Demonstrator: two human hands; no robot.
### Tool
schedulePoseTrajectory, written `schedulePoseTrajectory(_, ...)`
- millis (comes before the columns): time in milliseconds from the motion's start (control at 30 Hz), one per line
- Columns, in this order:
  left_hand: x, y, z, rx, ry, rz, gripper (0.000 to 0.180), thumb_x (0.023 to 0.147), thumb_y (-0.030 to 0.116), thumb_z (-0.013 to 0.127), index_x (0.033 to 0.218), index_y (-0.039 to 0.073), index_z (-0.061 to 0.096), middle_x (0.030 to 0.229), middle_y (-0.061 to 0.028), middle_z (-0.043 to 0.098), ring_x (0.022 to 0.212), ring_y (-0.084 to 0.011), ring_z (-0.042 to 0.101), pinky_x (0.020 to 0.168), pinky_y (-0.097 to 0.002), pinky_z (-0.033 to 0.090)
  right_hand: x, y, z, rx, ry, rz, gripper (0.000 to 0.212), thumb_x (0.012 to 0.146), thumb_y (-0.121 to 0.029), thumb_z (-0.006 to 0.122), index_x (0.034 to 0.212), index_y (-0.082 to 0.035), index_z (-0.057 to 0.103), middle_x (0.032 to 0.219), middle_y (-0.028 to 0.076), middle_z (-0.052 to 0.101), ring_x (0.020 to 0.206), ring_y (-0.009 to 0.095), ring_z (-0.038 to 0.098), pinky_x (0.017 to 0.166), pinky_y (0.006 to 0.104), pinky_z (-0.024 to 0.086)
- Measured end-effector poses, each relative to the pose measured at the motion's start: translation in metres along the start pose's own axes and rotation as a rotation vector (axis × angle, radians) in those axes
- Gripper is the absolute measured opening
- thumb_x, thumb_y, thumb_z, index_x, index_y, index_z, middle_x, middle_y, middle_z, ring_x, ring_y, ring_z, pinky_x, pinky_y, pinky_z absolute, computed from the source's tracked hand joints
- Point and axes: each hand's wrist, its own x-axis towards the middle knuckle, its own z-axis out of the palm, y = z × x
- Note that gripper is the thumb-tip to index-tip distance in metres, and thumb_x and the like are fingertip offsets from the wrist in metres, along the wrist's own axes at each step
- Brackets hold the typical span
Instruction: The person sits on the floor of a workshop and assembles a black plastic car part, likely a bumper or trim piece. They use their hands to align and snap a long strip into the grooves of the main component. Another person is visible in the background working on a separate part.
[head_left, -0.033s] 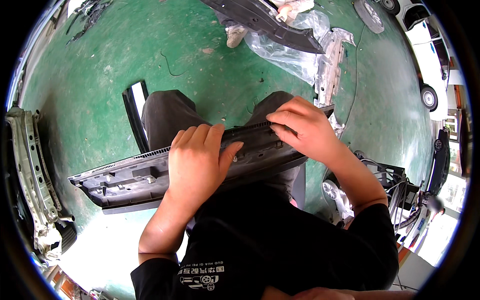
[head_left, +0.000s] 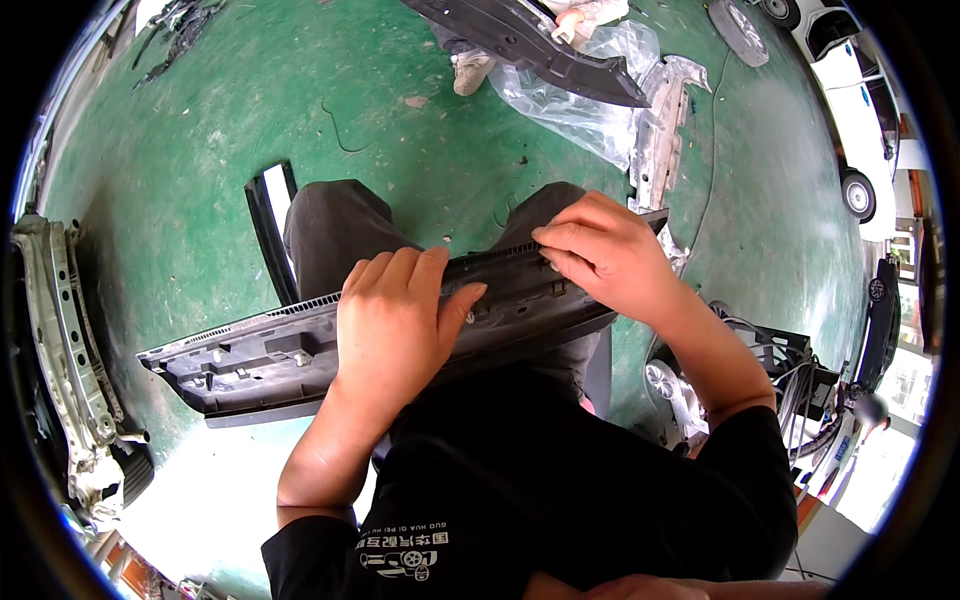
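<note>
A long black plastic car trim panel lies tilted across my lap, its ribbed inner side with clips and brackets facing up. Along its far edge runs a row of small slots. My left hand is laid over the middle of the panel, fingers curled at the far edge and thumb on the inner face. Farther right, my right hand pinches that same slotted edge between thumb and fingers. Its fingertips are partly hidden, so anything small between them does not show.
A dark strip with a white face lies beside my left knee. Ahead, another person's hand is at a large black panel, near clear plastic sheeting. A metal car part stands left; cables and equipment sit right.
</note>
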Motion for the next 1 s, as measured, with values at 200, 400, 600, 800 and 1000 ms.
schedulePoseTrajectory(200, 0.001, -0.003, -0.004, -0.032, -0.025, -0.045, 0.038, 0.094, 0.031, 0.089, 0.112, 0.001, 0.075, 0.096, -0.0139, 0.074, 0.086, -0.0382, 0.070, 0.078, -0.0480, 0.054, -0.003, 0.014, 0.011, -0.197, 0.039, -0.226, 0.032, 0.077, -0.001, 0.084, 0.108, -0.006, 0.081, 0.105, 0.004, 0.071, 0.093, 0.023, 0.070, 0.068, 0.0330, 0.060)
schedulePoseTrajectory(400, 0.002, -0.006, -0.002, -0.007, 0.019, 0.003, 0.039, 0.091, 0.032, 0.089, 0.110, 0.003, 0.073, 0.086, -0.0095, 0.066, 0.079, -0.0330, 0.067, 0.074, -0.0457, 0.053, 0.002, 0.025, 0.003, -0.236, 0.005, -0.394, 0.028, 0.077, -0.002, 0.084, 0.105, -0.004, 0.081, 0.110, 0.007, 0.072, 0.089, 0.023, 0.070, 0.061, 0.0297, 0.058)
schedulePoseTrajectory(600, 0.003, -0.008, -0.001, -0.011, -0.010, 0.006, 0.042, 0.091, 0.033, 0.090, 0.113, 0.002, 0.073, 0.090, -0.0111, 0.069, 0.081, -0.0352, 0.068, 0.075, -0.0465, 0.053, 0.022, 0.018, -0.016, -0.305, -0.282, -0.365, 0.019, 0.081, -0.009, 0.074, 0.099, -0.011, 0.069, 0.096, 0.003, 0.059, 0.091, 0.022, 0.066, 0.067, 0.0367, 0.061)
schedulePoseTrajectory(800, 0.002, -0.005, -0.003, -0.022, -0.039, -0.006, 0.042, 0.092, 0.033, 0.089, 0.115, 0.002, 0.073, 0.092, -0.0120, 0.070, 0.083, -0.0368, 0.069, 0.077, -0.0472, 0.054, 0.036, 0.008, -0.022, -0.341, -0.456, -0.314, 0.017, 0.083, -0.012, 0.073, 0.099, -0.010, 0.067, 0.095, 0.005, 0.060, 0.094, 0.025, 0.067, 0.071, 0.0386, 0.061)
schedulePoseTrajectory(1000, -0.003, -0.006, -0.004, -0.029, -0.011, -0.029, 0.037, 0.093, 0.030, 0.089, 0.112, 0.003, 0.073, 0.094, -0.0128, 0.072, 0.084, -0.0382, 0.069, 0.077, -0.0481, 0.054, 0.037, 0.007, -0.019, -0.232, -0.412, -0.304, 0.018, 0.085, -0.008, 0.073, 0.103, -0.007, 0.066, 0.102, 0.007, 0.063, 0.101, 0.027, 0.067, 0.081, 0.0406, 0.061)
